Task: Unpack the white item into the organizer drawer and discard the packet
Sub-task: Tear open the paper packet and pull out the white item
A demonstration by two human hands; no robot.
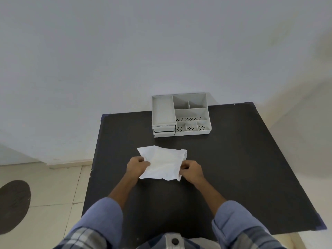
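Note:
A white crumpled packet (162, 162) lies at the middle of the black table (233, 168), held at both sides. My left hand (136, 167) grips its left edge and my right hand (191, 170) pinches its right edge. I cannot see what is inside the packet. Beyond it, at the table's far edge, stands a grey organizer (180, 115) with several open compartments on top. Two small drawers (164, 131) sit at its front left, both pushed in.
A pale wall rises right behind the organizer. Tiled floor lies to the left of the table, with a dark round mat (13, 205) on it. The table's front right corner (321, 227) has blue tape.

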